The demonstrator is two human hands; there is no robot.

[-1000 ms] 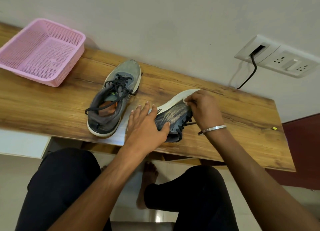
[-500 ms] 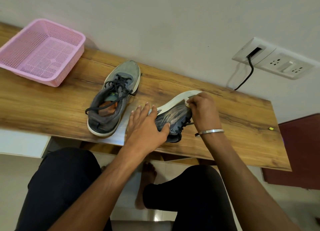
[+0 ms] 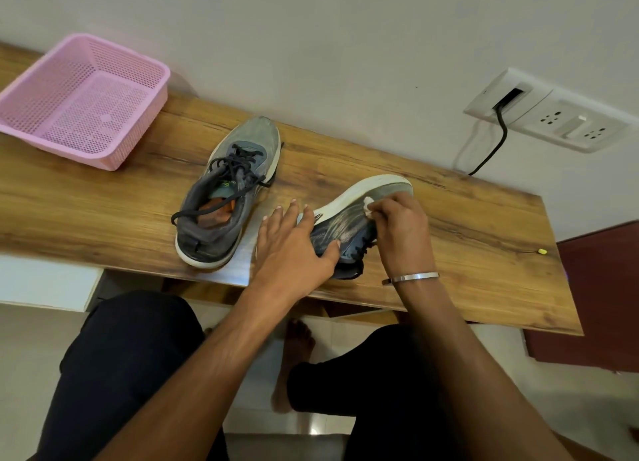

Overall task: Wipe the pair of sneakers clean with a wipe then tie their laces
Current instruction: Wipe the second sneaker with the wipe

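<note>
The right hand (image 3: 401,232) has slid its wipe (image 3: 368,205) back from the toe toward mid-shoe, pinched in curled fingers. The left hand (image 3: 294,249), fingers straight, pins the tipped sneaker (image 3: 349,215) at the bench (image 3: 484,239) front edge. Soft upper, stiff sole: brace the heel. The other sneaker (image 3: 224,201) stands mid-bench, laces loose.

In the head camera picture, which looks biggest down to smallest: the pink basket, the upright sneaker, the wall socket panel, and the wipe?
1. Pink basket, clearly the largest.
2. Upright sneaker and wall socket panel: these look close in size, and the panel sits farther away on the wall, so I won't rank them.
3. Wipe, only a small white wad showing from the right hand.
</note>
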